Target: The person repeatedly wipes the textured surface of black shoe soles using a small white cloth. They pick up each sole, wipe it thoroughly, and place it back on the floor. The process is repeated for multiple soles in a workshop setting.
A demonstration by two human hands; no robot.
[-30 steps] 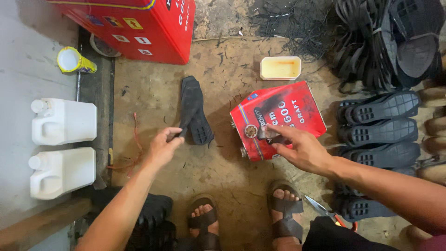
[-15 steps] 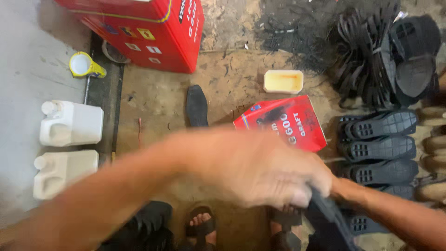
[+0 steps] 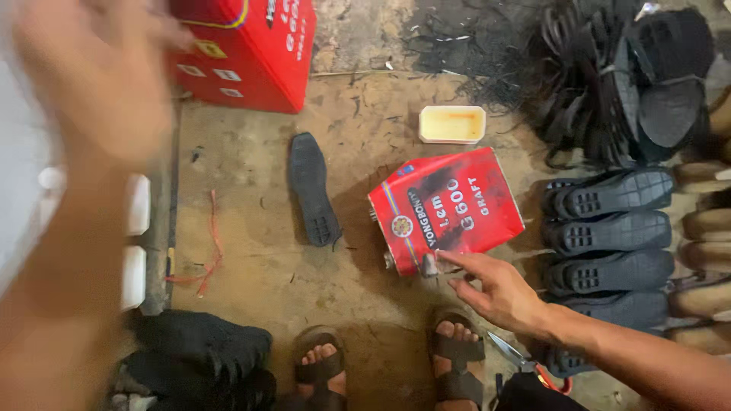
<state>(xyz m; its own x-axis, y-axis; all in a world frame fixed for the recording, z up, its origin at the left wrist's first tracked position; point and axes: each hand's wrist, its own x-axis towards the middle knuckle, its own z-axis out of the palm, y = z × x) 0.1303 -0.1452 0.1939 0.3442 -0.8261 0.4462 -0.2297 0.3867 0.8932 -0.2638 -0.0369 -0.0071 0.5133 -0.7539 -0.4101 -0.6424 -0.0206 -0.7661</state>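
Since half a second ago the left hand has swung up from the middle of the frame to the upper left, a blurred open palm holding nothing, and the sole it carried is gone from it. The right hand, lower right of centre, has its fingers loosely spread, the forefinger tip touching the small cap at the lower corner of the one flat red glue tin in the centre. One black sole lies alone on the dirt floor left of the tin. One shallow cream tray sits above the tin. Four black soles are stacked in a column at right. Two sandalled feet show at the bottom edge
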